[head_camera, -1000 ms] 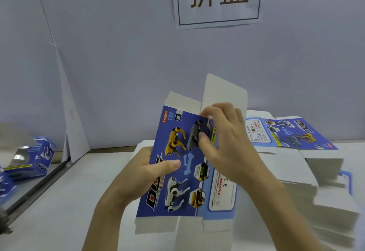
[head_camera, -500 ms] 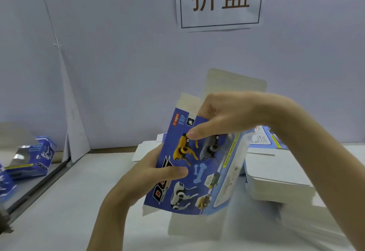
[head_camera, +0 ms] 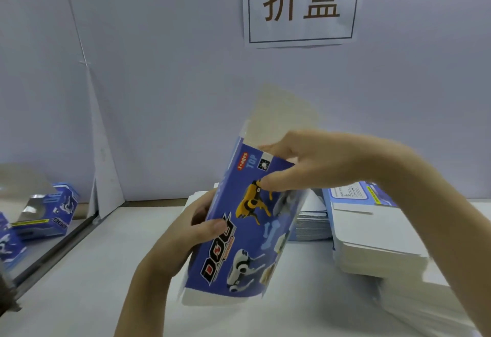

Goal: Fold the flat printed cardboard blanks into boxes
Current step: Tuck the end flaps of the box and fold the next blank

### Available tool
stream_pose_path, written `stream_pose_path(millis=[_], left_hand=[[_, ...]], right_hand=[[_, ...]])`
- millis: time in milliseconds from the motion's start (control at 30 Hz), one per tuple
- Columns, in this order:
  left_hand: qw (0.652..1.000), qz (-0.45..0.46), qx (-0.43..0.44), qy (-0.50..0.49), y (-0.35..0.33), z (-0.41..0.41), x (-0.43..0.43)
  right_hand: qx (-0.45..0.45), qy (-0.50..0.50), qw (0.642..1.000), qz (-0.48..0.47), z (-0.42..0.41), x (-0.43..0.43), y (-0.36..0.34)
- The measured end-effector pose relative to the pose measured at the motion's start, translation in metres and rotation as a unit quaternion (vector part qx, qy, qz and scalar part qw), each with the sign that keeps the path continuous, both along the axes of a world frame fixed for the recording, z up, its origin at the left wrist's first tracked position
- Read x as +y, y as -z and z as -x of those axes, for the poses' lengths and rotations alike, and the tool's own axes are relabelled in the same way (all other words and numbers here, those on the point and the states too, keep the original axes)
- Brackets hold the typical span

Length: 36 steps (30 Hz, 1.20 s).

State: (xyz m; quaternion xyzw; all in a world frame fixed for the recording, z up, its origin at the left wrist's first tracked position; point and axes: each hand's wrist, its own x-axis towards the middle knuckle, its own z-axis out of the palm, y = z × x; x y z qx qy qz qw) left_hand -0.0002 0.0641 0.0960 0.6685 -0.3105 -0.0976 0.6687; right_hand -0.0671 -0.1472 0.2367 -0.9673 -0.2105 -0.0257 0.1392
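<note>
Between the two hands, above the white table [head_camera: 79,297], a blue printed cardboard blank [head_camera: 239,233] is held tilted. The left hand [head_camera: 191,233] grips its left edge, thumb on the printed face; the right hand [head_camera: 300,166] pinches its upper end, thumb in front. Just beyond and below the right forearm sit stacks of flat blanks [head_camera: 372,233].

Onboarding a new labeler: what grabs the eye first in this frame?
The blue printed dog box blank, held up mid-frame between both hands: left hand grips its left edge, right hand pinches near the top. Next, the sign with two large characters on the wall above. Stacks of flat blanks sit on the table to the right.
</note>
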Motion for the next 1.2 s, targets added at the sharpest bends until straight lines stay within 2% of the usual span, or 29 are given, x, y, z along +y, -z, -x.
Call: stream_pose_path(millis=[33,67,100,133,167,200,233,300,367,467,600,667,867,1000,1200], left_hand=[[1.0,0.011,-0.003,-0.007,0.003,-0.004,0.001],[0.999,0.029,0.011,-0.015,0.002,-0.003,0.001],[0.998,0.058,0.016,-0.021,0.003,-0.003,0.0],[0.996,0.083,0.024,-0.026,0.002,0.0,-0.002],[0.993,0.108,0.032,-0.027,0.004,-0.001,-0.004],[0.991,0.125,0.046,-0.027,0.005,0.0,-0.005],[0.988,0.142,0.057,-0.023,0.007,-0.001,-0.008],[0.982,0.17,0.084,-0.013,0.008,-0.001,-0.012],[0.978,0.184,0.094,-0.001,0.008,0.0,-0.017],[0.985,0.151,0.079,-0.02,0.007,0.0,-0.02],[0.988,0.076,0.074,-0.116,0.005,-0.007,-0.019],[0.986,0.051,0.068,-0.145,0.007,-0.009,-0.017],[0.98,0.078,0.096,-0.154,0.013,-0.016,-0.015],[0.973,0.098,0.085,-0.193,0.014,-0.019,-0.023],[0.983,0.087,0.104,-0.124,0.01,-0.013,-0.022]], right_hand=[[-0.053,-0.015,0.998,-0.041,-0.001,-0.005,0.0],[-0.123,-0.024,0.984,-0.125,0.0,-0.011,0.004],[-0.193,-0.026,0.95,-0.244,0.004,-0.015,0.01],[-0.254,-0.017,0.897,-0.363,0.008,-0.018,0.02],[-0.287,0.015,0.846,-0.448,0.008,-0.021,0.035],[-0.287,0.062,0.82,-0.49,0.007,-0.022,0.053],[-0.239,0.105,0.817,-0.514,0.007,-0.018,0.07],[-0.063,0.13,0.841,-0.522,0.006,-0.007,0.101],[0.024,0.093,0.833,-0.545,0.002,0.001,0.121],[0.015,0.065,0.807,-0.587,-0.005,-0.002,0.13],[0.031,0.058,0.816,-0.574,-0.012,-0.012,0.136],[0.058,0.082,0.8,-0.592,-0.017,-0.016,0.141],[0.096,0.12,0.737,-0.659,-0.026,-0.028,0.151],[0.103,0.122,0.731,-0.663,-0.025,-0.033,0.15],[0.09,0.087,0.724,-0.678,-0.023,-0.037,0.147]])
